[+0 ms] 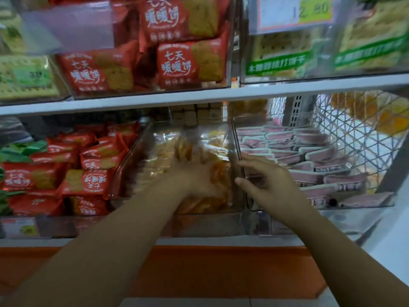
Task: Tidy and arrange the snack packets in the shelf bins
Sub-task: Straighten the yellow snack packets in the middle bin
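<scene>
A clear middle bin (135, 149) on the lower shelf holds several transparent packets of orange-yellow snacks (219, 173). My left hand (190, 173) reaches into this bin among the packets; it is blurred by motion, so its grip cannot be made out. My right hand (267, 178) hovers at the wall between the middle bin and the right one, fingers straight and spread, holding nothing. The bin on the right holds several pink packets (309, 156).
Red biscuit packets (88, 180) fill the lower left bin, with green packets (13, 151) at the far left. Upper shelf bins hold red packets (181, 63) and green-labelled crackers (278, 60). A wire mesh panel (358, 134) closes the right side. The white shelf edge (199, 98) runs overhead.
</scene>
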`<state>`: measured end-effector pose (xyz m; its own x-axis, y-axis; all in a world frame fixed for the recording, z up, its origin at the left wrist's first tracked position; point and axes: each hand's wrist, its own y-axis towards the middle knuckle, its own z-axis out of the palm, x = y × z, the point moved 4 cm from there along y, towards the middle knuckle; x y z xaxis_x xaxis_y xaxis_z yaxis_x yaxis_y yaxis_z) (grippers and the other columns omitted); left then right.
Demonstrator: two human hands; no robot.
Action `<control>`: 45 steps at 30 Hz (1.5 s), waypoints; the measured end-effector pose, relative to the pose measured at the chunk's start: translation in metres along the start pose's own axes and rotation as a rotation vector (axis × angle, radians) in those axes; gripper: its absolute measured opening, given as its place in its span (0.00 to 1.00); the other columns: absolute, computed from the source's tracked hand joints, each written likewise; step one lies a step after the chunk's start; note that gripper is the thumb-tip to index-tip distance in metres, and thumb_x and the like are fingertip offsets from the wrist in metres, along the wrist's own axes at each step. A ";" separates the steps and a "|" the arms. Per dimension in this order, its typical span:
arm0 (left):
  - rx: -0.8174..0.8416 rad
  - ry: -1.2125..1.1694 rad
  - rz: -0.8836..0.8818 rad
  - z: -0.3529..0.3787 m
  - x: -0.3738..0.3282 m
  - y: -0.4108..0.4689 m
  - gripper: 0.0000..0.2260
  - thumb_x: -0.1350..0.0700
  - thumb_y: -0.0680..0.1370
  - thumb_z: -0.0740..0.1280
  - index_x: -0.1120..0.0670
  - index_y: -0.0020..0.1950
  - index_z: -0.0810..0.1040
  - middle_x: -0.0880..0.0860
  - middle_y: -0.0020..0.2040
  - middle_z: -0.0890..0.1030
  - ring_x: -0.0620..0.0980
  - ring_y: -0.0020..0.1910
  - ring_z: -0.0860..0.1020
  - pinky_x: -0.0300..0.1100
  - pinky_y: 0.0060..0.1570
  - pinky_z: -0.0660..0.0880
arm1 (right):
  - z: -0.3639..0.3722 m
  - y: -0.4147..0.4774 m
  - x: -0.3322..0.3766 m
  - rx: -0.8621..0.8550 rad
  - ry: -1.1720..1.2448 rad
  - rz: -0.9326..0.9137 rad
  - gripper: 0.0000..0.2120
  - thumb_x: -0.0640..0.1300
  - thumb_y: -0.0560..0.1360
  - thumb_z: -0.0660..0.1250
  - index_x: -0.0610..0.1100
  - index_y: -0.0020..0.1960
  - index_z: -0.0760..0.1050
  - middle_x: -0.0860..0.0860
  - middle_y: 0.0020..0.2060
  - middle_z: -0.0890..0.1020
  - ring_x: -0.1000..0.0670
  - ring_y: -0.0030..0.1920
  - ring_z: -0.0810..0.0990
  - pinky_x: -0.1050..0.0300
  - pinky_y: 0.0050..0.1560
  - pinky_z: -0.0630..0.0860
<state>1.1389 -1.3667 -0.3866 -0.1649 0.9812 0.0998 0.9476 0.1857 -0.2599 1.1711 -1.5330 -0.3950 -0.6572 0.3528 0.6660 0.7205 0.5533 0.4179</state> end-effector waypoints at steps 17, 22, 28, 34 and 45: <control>-0.127 0.267 0.385 0.000 0.000 -0.008 0.20 0.58 0.76 0.60 0.44 0.68 0.69 0.49 0.75 0.58 0.54 0.76 0.50 0.65 0.70 0.46 | -0.001 -0.004 0.001 0.043 0.109 0.002 0.17 0.46 0.73 0.68 0.56 0.61 0.74 0.64 0.62 0.69 0.63 0.53 0.75 0.79 0.48 0.69; -0.131 0.119 0.321 -0.014 0.025 -0.008 0.18 0.44 0.80 0.52 0.48 0.39 0.77 0.43 0.45 0.79 0.45 0.68 0.66 0.57 0.72 0.37 | 0.000 -0.002 0.000 0.034 0.105 0.012 0.16 0.46 0.73 0.69 0.55 0.60 0.75 0.60 0.64 0.72 0.60 0.54 0.76 0.77 0.50 0.68; -0.100 0.337 0.289 -0.016 0.006 -0.004 0.10 0.50 0.75 0.67 0.48 0.56 0.73 0.44 0.42 0.74 0.51 0.57 0.74 0.58 0.70 0.55 | 0.000 -0.002 0.001 0.012 0.105 0.004 0.16 0.45 0.72 0.69 0.54 0.59 0.76 0.61 0.61 0.73 0.67 0.51 0.73 0.80 0.48 0.68; -0.013 0.395 0.389 -0.009 -0.008 -0.001 0.26 0.57 0.77 0.65 0.44 0.72 0.61 0.50 0.68 0.66 0.53 0.65 0.68 0.55 0.64 0.62 | 0.000 -0.001 0.000 0.024 0.113 0.005 0.16 0.45 0.72 0.69 0.54 0.60 0.76 0.63 0.60 0.72 0.68 0.52 0.72 0.81 0.47 0.67; -0.162 0.217 0.451 -0.023 0.023 -0.010 0.11 0.53 0.71 0.71 0.45 0.41 0.69 0.44 0.43 0.76 0.47 0.49 0.75 0.44 0.49 0.69 | 0.000 -0.001 0.001 0.033 0.121 -0.002 0.16 0.47 0.72 0.69 0.59 0.58 0.75 0.63 0.61 0.72 0.66 0.54 0.74 0.78 0.49 0.69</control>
<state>1.1316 -1.3470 -0.3595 0.3135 0.9253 0.2134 0.9443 -0.2802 -0.1725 1.1697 -1.5337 -0.3949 -0.6261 0.2593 0.7354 0.7101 0.5793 0.4002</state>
